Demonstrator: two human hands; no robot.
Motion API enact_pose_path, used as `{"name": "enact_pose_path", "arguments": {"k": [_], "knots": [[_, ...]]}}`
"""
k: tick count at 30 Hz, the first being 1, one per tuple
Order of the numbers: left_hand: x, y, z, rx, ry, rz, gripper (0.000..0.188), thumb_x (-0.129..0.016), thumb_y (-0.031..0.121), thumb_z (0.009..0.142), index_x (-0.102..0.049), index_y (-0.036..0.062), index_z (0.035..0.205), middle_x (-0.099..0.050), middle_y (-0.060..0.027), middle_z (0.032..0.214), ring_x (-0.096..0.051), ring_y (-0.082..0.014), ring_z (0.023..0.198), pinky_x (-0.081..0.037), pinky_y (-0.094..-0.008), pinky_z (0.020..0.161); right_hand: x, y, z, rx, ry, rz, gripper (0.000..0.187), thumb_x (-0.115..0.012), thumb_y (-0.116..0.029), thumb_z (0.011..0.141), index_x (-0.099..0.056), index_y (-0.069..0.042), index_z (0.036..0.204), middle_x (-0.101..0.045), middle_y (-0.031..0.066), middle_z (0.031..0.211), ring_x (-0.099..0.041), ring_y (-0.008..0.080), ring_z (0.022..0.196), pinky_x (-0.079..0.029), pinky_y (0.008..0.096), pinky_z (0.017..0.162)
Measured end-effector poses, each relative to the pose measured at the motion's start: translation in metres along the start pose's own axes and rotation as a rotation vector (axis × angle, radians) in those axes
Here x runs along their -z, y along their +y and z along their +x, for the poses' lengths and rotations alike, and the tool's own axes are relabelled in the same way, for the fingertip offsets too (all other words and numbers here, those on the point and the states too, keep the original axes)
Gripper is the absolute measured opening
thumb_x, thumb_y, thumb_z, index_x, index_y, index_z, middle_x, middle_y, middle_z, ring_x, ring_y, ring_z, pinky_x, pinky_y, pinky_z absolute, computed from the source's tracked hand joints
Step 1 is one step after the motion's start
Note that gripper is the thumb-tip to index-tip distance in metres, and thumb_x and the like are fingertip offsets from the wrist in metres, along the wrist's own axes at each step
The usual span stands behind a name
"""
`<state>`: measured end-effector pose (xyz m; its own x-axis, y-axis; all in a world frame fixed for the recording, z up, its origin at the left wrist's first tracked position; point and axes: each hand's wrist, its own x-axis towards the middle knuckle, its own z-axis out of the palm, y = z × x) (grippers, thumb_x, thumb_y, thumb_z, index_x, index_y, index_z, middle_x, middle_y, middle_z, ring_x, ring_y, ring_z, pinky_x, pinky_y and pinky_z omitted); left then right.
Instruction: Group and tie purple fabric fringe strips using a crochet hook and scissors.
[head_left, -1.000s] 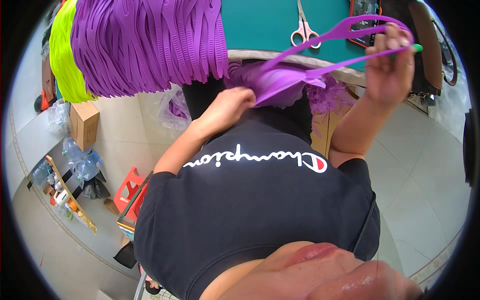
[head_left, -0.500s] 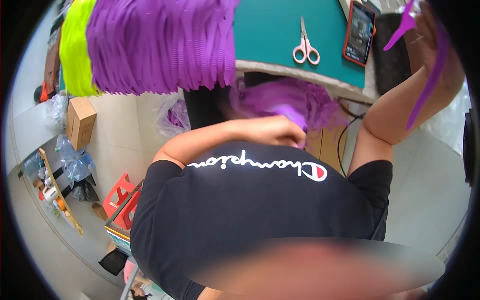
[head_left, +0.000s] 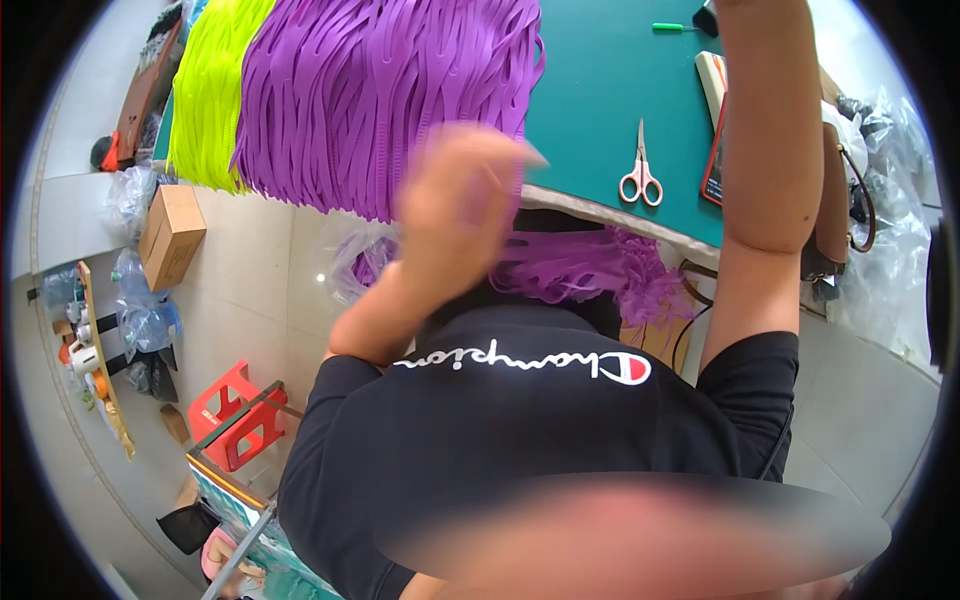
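Note:
My left hand [head_left: 455,205] is smeared by motion, in front of the near right edge of a thick row of purple rubbery straps [head_left: 380,90]. Whether its fingers grip a strap cannot be made out. Beside the purple row, at its left, lies a bunch of yellow-green straps [head_left: 210,95]. My right forearm [head_left: 770,150] reaches over the table's right side, and its hand is beyond the upper edge. More purple straps [head_left: 560,265] lie in a loose heap at my lap. Pink-handled scissors [head_left: 641,175] rest on the green table [head_left: 590,90].
A red-edged phone [head_left: 714,165] is partly hidden by my right forearm. A green pen [head_left: 672,27] lies at the back. To the right is a brown bag [head_left: 830,205]. On the left floor stand a cardboard box [head_left: 170,235] and a red stool [head_left: 235,415].
My left hand has risen from the lap heap to the purple row. My right hand, earlier raised at the right with purple straps, has gone out of the picture. The view has shifted somewhat.

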<state>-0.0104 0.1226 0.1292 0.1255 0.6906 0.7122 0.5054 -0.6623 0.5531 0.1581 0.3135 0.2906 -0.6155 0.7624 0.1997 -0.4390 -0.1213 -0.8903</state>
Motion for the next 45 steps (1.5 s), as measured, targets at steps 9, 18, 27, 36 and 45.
{"name": "enact_pose_path", "arguments": {"k": [9,18,27,36,45], "knots": [[0.029,-0.018,0.055,0.476,0.014,-0.707,0.024,-0.044,0.017,0.102,-0.052,-0.0035,0.111,-0.062,-0.0071,0.085,-0.054,-0.0103,0.061,-0.045,-0.0252,0.063,-0.046,0.055,-0.027,-0.238,0.062,0.12,0.019,-0.052,-0.011,0.095,-0.063,0.005,0.097,-0.063,0.0072,0.073,-0.033,0.0049,0.042,-0.025,0.0218,0.038],[0.003,-0.027,0.035,0.455,0.01,-1.034,0.037,-0.045,0.029,0.102,-0.048,-0.0042,0.117,-0.057,-0.0083,0.089,-0.054,-0.0115,0.067,-0.046,-0.0279,0.067,0.029,0.112,-0.014,-0.128,0.189,0.315,0.008,-0.057,0.002,0.088,-0.062,0.009,0.09,-0.052,0.0033,0.065,-0.033,0.0078,0.05,-0.025,0.0252,0.047],[-0.014,-0.019,0.036,0.499,-0.023,-0.62,0.023,-0.056,0.015,0.097,-0.055,-0.0018,0.113,-0.066,-0.0078,0.093,-0.058,-0.0091,0.078,-0.044,-0.0205,0.071,-0.01,0.105,-0.071,-0.027,0.208,0.246,0.012,-0.06,0.002,0.085,-0.063,0.013,0.09,-0.062,0.0128,0.066,-0.032,0.0057,0.042,-0.024,0.0228,0.038],[0.029,0.006,0.018,0.439,-0.124,-0.351,0.011,-0.061,0.001,0.087,-0.063,-0.0048,0.078,-0.053,-0.0041,0.088,-0.043,-0.0065,0.073,-0.033,-0.0188,0.061,0.06,0.088,-0.057,-0.14,0.393,0.139,0.02,-0.055,-0.018,0.095,-0.066,-0.001,0.094,-0.063,0.0026,0.071,-0.028,0.0056,0.043,-0.022,0.0211,0.039],[0.019,0.0,-0.029,0.912,-0.198,-0.469,0.019,-0.051,0.01,0.098,-0.063,-0.0026,0.106,-0.057,0.0009,0.069,-0.05,-0.0035,0.061,-0.038,-0.0177,0.056,0.169,0.1,0.052,-0.217,0.427,-0.533,0.03,-0.054,-0.027,0.096,-0.065,-0.001,0.086,-0.065,0.0068,0.068,-0.035,0.008,0.04,-0.025,0.0265,0.036]]}}
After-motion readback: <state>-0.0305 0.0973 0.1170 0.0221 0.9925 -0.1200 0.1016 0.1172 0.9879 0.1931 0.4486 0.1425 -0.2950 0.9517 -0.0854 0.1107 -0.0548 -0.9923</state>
